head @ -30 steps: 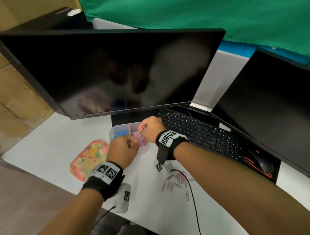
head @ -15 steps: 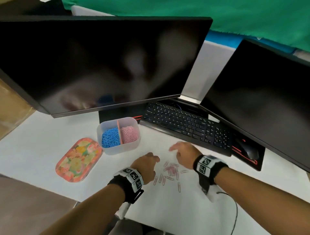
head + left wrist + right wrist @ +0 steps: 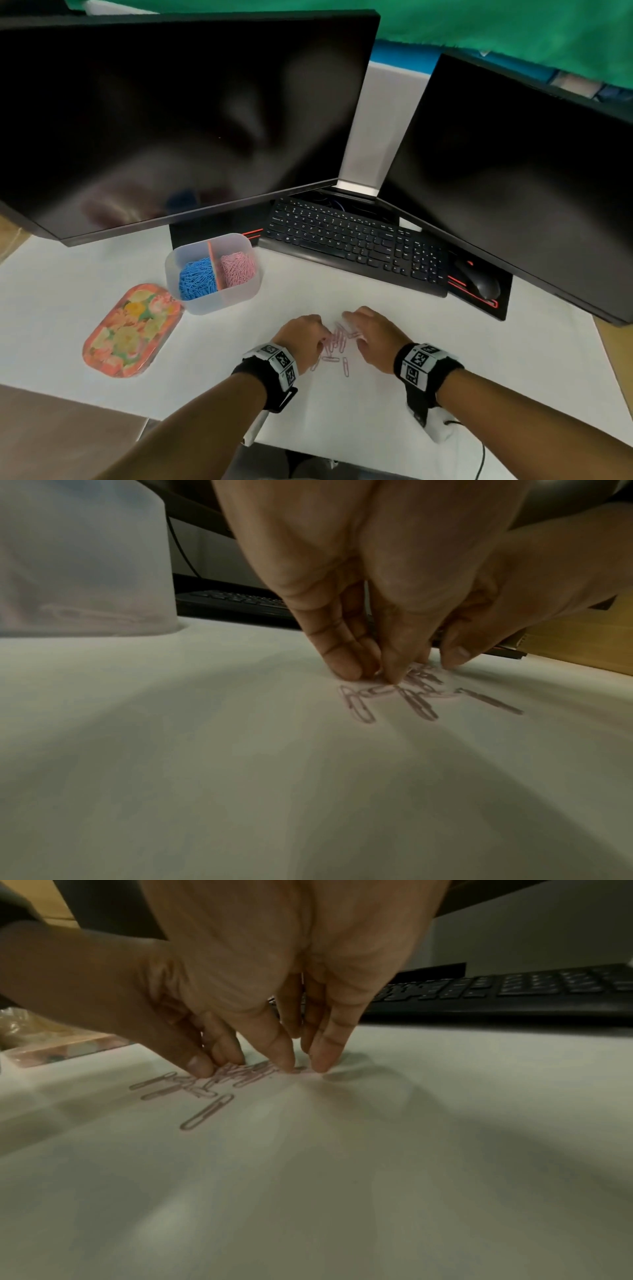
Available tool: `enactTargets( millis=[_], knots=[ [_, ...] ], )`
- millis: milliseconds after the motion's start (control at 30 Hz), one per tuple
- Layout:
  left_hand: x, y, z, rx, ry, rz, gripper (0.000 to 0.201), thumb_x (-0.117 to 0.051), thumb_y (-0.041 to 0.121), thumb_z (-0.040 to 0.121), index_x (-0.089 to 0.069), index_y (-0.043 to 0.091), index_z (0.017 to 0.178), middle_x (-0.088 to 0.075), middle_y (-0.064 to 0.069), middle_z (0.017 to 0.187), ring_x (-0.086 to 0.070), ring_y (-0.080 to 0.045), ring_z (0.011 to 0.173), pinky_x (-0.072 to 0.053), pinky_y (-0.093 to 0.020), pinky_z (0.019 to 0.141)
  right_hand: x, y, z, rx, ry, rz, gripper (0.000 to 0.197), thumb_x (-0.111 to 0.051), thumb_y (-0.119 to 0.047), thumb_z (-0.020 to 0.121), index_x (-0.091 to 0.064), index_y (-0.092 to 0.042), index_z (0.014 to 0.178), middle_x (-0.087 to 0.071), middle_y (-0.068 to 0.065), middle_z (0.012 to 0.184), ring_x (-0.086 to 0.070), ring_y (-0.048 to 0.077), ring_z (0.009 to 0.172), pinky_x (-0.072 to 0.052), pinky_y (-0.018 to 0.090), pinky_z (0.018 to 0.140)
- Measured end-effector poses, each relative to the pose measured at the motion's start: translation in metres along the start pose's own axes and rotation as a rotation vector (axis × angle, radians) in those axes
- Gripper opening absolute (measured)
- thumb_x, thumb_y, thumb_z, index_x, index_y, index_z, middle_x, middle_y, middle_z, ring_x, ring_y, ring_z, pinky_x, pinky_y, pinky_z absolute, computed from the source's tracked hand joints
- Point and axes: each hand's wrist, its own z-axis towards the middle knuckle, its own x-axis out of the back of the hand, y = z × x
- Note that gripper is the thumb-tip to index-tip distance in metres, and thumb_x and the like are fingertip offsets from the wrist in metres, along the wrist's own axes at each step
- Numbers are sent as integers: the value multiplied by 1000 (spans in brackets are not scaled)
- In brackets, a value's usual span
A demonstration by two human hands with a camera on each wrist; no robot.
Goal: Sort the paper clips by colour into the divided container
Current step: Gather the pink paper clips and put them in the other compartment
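Observation:
Several loose pink paper clips (image 3: 337,342) lie in a small heap on the white table (image 3: 411,329), between my two hands. My left hand (image 3: 308,334) points down at the heap's left end, thumb and fingertips pinching clips (image 3: 421,693) against the table. My right hand (image 3: 352,327) stands at the right end with straight fingers; its thumb tip touches the pile (image 3: 240,1077) and its fingertips (image 3: 320,1066) rest on bare table. The divided container (image 3: 219,301) stands to the far left, with blue clips (image 3: 197,279) in its left compartment and pink clips (image 3: 236,269) in its right.
A black keyboard (image 3: 352,243) and a mouse (image 3: 478,279) lie behind my hands under two dark monitors (image 3: 171,120). A floral tray (image 3: 132,330) sits left of the container. A cable (image 3: 481,455) hangs off the near table edge.
Both hands left the container, came down to the loose pink clips, and have closed in from either side. The clips are now bunched more tightly between them.

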Motion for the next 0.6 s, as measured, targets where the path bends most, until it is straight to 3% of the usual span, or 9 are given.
enactTargets(
  millis=[67, 200, 300, 367, 600],
  knots=[
    [-1, 0, 1, 51, 34, 3, 15, -52, 20, 90, -65, 13, 87, -59, -5, 95, -60, -25, 87, -46, -27, 71, 2, 3, -2, -2, -45, -33, 51, -51, -11, 90, -40, -19, 139, -43, -3, 120, -51, 18, 107, -46, 28, 95],
    [-2, 2, 3, 118, 67, 6, 18, -52, 21, 90, -68, 16, 97, -62, -4, 100, -61, -23, 90, -49, -28, 76, 0, -6, 1, 93, -116, -111, 43, -57, -23, 90, -44, -21, 131, -41, -4, 110, -53, 17, 93, -49, 30, 85],
    [-3, 7, 5, 113, 60, -8, 23, -49, 21, 91, -71, 19, 95, -64, -3, 96, -62, -21, 87, -46, -26, 71, -1, -15, 6, 141, -147, -140, 22, -58, -22, 88, -54, -19, 109, -42, -2, 101, -54, 20, 84, -48, 33, 78],
    [-4, 8, 7, 115, 54, -13, 24, -49, 23, 91, -72, 19, 94, -66, -3, 95, -62, -21, 87, -44, -25, 70, -1, -18, 8, 156, -143, -153, 15, -55, -23, 90, -58, -17, 103, -47, 1, 99, -57, 23, 83, -48, 33, 76],
    [-8, 10, 6, 100, 86, -64, 31, -42, 19, 92, -74, 17, 95, -66, -5, 93, -60, -21, 85, -43, -25, 71, -4, -20, 16, 139, -76, -212, 25, -47, -29, 95, -62, -11, 105, -58, 7, 103, -60, 26, 89, -50, 37, 80]
  ],
)
